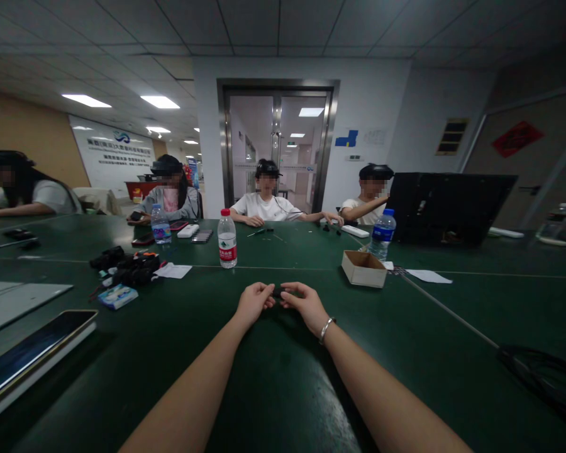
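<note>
My left hand [253, 302] and my right hand [305, 304] meet over the dark green table [283, 377], fingers curled. Between their fingertips they pinch a small black part [278, 292], too small to name. A silver bracelet [326, 329] circles my right wrist. Both forearms stretch forward from the bottom of the view.
A water bottle with a red label [227, 239] and a small open cardboard box [363, 268] stand beyond my hands. Black parts [129, 265] lie at left, a phone [28, 352] at near left, black cables [547, 377] at right. Several people sit across the table by a black laptop [446, 207].
</note>
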Motion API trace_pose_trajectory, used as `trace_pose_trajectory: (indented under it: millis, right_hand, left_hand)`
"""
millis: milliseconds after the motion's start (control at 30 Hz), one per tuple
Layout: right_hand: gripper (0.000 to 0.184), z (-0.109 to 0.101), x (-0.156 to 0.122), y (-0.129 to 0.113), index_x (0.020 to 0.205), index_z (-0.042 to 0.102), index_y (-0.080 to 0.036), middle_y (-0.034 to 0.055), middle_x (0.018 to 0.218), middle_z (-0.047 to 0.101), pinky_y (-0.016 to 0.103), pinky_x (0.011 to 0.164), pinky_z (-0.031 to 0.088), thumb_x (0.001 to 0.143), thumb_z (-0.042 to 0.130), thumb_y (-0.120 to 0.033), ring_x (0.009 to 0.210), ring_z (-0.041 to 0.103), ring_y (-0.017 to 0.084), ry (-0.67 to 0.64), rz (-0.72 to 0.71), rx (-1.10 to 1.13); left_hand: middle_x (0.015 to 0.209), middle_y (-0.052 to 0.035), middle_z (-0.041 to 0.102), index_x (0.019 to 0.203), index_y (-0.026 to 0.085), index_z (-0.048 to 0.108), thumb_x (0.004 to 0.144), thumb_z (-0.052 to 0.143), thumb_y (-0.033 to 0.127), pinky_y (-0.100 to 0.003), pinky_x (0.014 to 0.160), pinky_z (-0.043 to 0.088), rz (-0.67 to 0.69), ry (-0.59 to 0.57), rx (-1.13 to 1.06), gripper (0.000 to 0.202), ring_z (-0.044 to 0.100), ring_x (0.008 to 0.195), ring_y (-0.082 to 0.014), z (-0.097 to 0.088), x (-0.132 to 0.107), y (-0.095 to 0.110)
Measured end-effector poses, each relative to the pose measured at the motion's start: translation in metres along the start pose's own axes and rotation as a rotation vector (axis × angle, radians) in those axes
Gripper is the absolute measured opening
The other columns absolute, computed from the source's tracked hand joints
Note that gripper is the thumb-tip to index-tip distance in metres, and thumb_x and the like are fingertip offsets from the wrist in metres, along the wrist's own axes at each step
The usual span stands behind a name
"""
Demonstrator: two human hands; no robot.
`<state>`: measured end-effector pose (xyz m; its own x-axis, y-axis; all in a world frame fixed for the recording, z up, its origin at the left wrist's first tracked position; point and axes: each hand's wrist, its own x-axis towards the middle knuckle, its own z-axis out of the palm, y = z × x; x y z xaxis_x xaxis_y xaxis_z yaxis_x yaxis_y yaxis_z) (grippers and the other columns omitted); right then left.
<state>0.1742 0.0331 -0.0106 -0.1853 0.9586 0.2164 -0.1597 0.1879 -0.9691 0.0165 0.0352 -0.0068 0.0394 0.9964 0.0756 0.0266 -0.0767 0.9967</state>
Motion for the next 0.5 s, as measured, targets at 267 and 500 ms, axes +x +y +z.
trace_pose_trajectory:
  millis: [267,500]
  right_hand:
    - [0.035,-0.0005,0.0041,0.0044,0.087,0.065,-0.011,0.0043,0.068,0.064,0.021,0.055,0.051,0.061,0.077,-0.031,0.061,0.062,0.013,0.043,0.08,0.14]
    - [0.033,-0.0016,0.0058,0.0081,0.086,0.065,-0.01,0.0057,0.067,0.066,0.019,0.053,0.051,0.062,0.077,-0.028,0.059,0.062,0.013,0.051,0.093,0.14]
  left_hand:
    - [0.066,-0.0016,0.059,0.093,0.015,0.054,0.071,0.06,0.042,-0.019,0.053,0.04,0.141,-0.099,-0.013,0.035,0.056,0.061,-0.0116,-0.0003,-0.0056,0.0]
    - [0.07,-0.0027,0.058,0.091,0.015,0.06,0.074,0.056,0.034,-0.019,0.051,0.043,0.171,-0.066,0.132,0.025,0.055,0.068,-0.0134,-0.0024,-0.0086,0.0024]
